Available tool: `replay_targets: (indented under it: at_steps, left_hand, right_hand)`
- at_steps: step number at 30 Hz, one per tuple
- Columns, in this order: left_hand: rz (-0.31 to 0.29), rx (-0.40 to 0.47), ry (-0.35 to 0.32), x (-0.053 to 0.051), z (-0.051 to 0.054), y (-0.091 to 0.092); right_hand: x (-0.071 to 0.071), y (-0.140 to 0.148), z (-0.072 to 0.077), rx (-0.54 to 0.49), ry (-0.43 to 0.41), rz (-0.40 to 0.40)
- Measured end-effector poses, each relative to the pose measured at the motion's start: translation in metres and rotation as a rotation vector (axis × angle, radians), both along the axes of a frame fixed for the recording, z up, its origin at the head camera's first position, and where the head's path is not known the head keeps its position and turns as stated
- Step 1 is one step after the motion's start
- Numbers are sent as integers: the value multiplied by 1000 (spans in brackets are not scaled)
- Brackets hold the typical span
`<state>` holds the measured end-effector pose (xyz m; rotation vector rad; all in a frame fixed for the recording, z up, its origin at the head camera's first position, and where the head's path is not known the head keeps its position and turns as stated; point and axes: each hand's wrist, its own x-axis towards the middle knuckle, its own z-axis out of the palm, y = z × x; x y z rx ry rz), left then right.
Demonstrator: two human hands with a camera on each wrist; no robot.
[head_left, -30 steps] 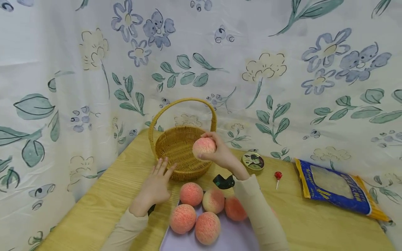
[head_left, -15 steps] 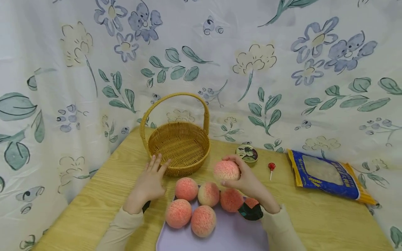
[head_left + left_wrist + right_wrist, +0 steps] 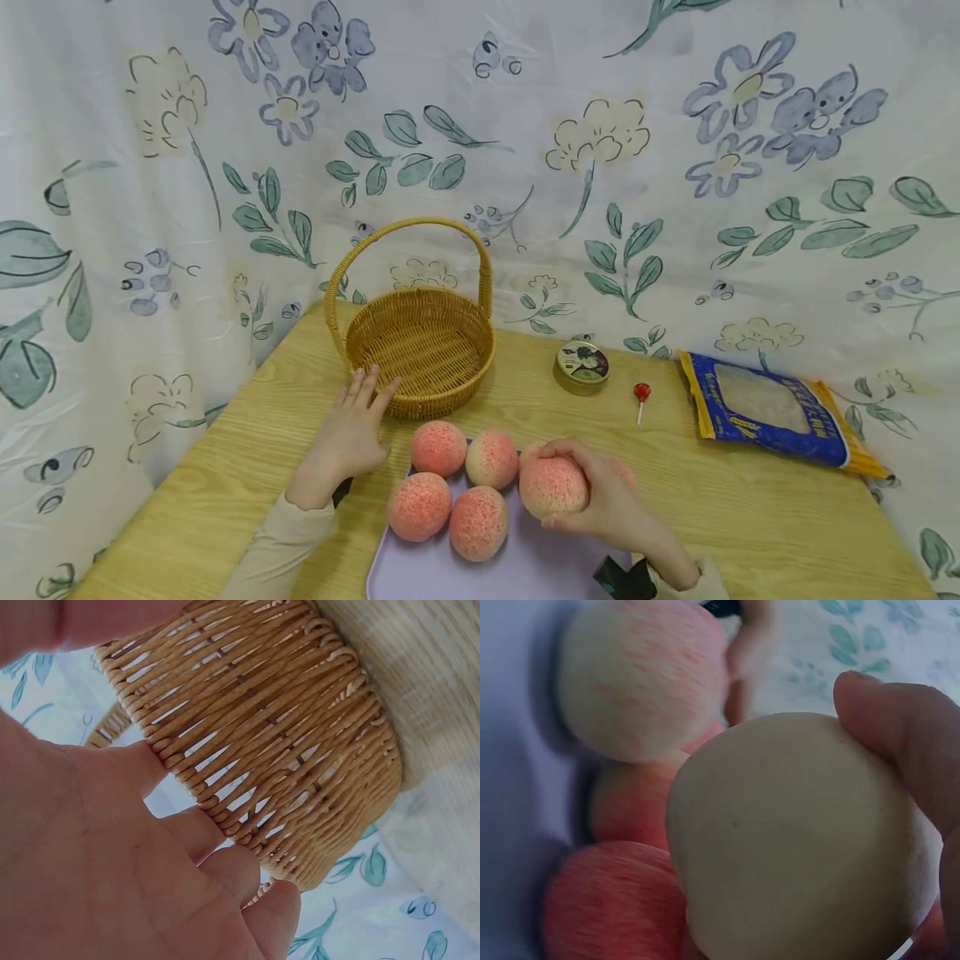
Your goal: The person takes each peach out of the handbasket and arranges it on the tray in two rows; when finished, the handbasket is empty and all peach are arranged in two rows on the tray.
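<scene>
My right hand point(image 3: 600, 500) holds a pink and cream peach point(image 3: 553, 486) over the lilac tray point(image 3: 420, 575). In the right wrist view, the thumb lies along the pale side of that peach point(image 3: 795, 832). Several more peaches sit on the tray, among them a front-left peach point(image 3: 420, 507) and a back-left peach point(image 3: 438, 448). Others are partly hidden behind the right hand. My left hand point(image 3: 345, 437) rests with spread fingers on the near-left rim of a handled wicker basket point(image 3: 423, 408). In the left wrist view, its fingers reach over the woven rim point(image 3: 202, 791).
A round tin point(image 3: 582, 365) stands right of the basket. Further right lie a red lollipop point(image 3: 642, 392) and a blue and yellow packet point(image 3: 772, 412). A floral curtain point(image 3: 525, 167) hangs behind the wooden table point(image 3: 750, 517).
My right hand has carried the peach from above the basket rightward and toward me, down to the tray. The left hand has stayed at the basket rim. The head view has shifted slightly.
</scene>
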<state>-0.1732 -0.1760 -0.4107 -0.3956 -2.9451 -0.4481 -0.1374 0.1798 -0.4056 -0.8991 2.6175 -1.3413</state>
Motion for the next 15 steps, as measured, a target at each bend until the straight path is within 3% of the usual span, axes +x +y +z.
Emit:
replay_targets:
  at_steps: [6, 10, 15]
  left_hand:
    - [-9, -7, -10, 2, -3, -5]
    - [11, -6, -13, 9, -7, -13]
    - [42, 3, -11, 14, -7, -26]
  right_hand:
    - [16, -10, -17, 97, 106, 32]
    - [17, -19, -26, 144, 158, 78]
    - [13, -29, -24, 233, 196, 135]
